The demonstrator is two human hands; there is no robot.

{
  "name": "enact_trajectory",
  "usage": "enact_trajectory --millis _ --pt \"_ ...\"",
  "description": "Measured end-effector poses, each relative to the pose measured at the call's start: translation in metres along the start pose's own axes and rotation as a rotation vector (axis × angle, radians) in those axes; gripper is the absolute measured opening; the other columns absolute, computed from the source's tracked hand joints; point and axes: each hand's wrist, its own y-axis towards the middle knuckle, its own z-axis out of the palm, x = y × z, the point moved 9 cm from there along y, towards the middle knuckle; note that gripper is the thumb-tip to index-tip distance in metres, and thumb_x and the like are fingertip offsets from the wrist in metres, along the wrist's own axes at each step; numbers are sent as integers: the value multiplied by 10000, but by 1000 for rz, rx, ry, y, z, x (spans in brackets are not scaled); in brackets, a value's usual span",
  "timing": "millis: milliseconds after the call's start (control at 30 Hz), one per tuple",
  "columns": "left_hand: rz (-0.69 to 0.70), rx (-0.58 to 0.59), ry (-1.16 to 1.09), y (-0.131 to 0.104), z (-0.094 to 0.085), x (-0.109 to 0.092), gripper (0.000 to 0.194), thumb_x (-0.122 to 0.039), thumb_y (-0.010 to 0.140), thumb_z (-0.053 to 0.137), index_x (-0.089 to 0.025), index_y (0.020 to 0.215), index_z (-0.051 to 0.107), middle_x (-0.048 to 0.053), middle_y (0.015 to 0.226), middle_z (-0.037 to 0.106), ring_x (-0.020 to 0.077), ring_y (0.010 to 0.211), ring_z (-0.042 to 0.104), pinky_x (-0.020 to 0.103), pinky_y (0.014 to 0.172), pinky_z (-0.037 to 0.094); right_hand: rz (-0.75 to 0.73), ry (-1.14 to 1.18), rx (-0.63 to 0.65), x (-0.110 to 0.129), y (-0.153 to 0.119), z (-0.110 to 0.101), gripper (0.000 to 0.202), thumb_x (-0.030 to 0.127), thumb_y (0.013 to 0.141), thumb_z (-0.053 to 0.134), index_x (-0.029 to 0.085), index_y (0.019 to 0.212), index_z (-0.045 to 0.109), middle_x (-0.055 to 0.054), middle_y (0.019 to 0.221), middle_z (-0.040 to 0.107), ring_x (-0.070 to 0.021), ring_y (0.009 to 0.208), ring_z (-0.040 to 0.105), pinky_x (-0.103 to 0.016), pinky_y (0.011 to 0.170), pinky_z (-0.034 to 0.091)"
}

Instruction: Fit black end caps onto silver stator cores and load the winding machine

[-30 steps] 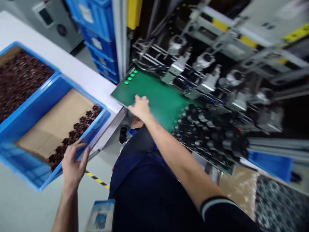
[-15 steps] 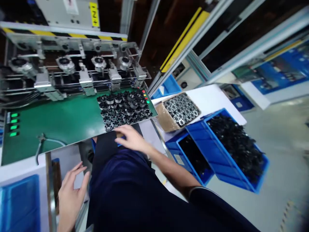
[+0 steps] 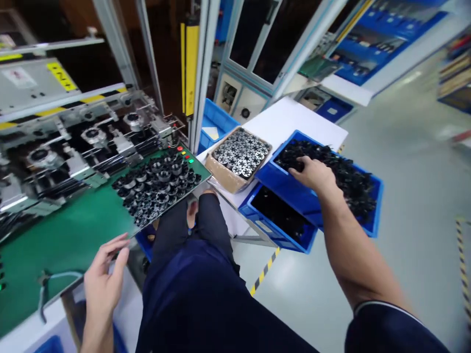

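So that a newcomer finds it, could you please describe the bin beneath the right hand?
Right of the green bench stands a white table. Near its edge sits a blue bin of black parts. Choose the higher bin right of it, under the right hand, heaped to the rim unlike its neighbour.

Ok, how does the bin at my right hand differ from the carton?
The bin is blue; the carton is brown.
The bin holds a jumbled heap of black parts, while the carton holds silver-and-black rings, many lying flat.
The right hand is at the bin's heap; neither hand is at the carton.
Both are open-topped and hold many small parts.
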Motion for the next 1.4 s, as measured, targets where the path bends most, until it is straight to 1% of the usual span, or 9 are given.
enact_trajectory --millis 167,300,433,567,767,967,1133,1267,1400 --pt "425 393 122 91 121 -151 221 -499 1184 810 -305 1245 896 71 1511 896 314 1424 851 468 1292 631 -44 27 -26 -24 22 17 700 537 1061 798 178 1662 775 -283 1486 792 -498 1335 787 -609 1156 631" --pt "635 721 212 144 263 -236 350 -562 1198 757 -273 1337 895 93 1441 910 322 1366 865 450 1230 662 -127 72 -5 -36 30 19 540 505 1067 825 227 1531 830 -205 1355 833 -428 1235 813 -527 1079 647" --pt "737 967 598 179 417 -257 414 -507 1209 667 -257 1485 848 91 1532 879 308 1401 846 437 1274 648 -220 92 97 -42 37 21 449 363 1010 899 243 1442 869 -144 1286 865 -343 1083 836 -442 978 647" --pt "702 877 888 238 505 -254 492 -301 1162 622 -202 1607 807 201 1638 799 424 1540 769 550 1305 621 -302 62 169 -42 42 19 426 228 1040 802 244 1459 880 -138 1302 900 -348 1121 863 -436 969 649" --pt "674 906 1139 304 531 -228 698 -202 1036 677 -203 1732 729 242 1592 762 442 1352 834 518 1163 664 -311 -71 182 -31 44 13 376 250 1145 666 231 1461 870 -159 1423 896 -398 1203 881 -467 903 639" --pt "750 1049 1179 316 554 -214 649 -294 999 768 -313 1646 810 125 1508 878 384 1409 822 425 1189 628 -296 -135 187 -22 47 14 387 262 1168 644 253 1490 858 -141 1444 874 -363 1204 876 -422 894 613" --pt "774 1003 1164 322 568 -218 499 -328 1003 809 -290 1487 922 159 1401 927 420 1387 844 451 1178 626 -283 -105 180 -21 50 16 442 236 1133 666 224 1527 868 -174 1483 854 -360 1142 870 -425 893 612" --pt "782 932 1039 330 551 -236 430 -281 945 860 -279 1364 958 130 1272 946 397 1307 850 448 1166 643 -290 -30 153 -29 55 7 402 228 1065 760 234 1436 914 -143 1367 893 -334 1169 856 -402 947 625" --pt "780 778 806 335 506 -261 456 -320 1033 773 -224 1460 899 162 1423 884 384 1324 826 525 1226 651 -277 79 106 -47 59 -3 419 230 1051 737 240 1424 925 -79 1190 925 -285 1067 839 -383 979 635"
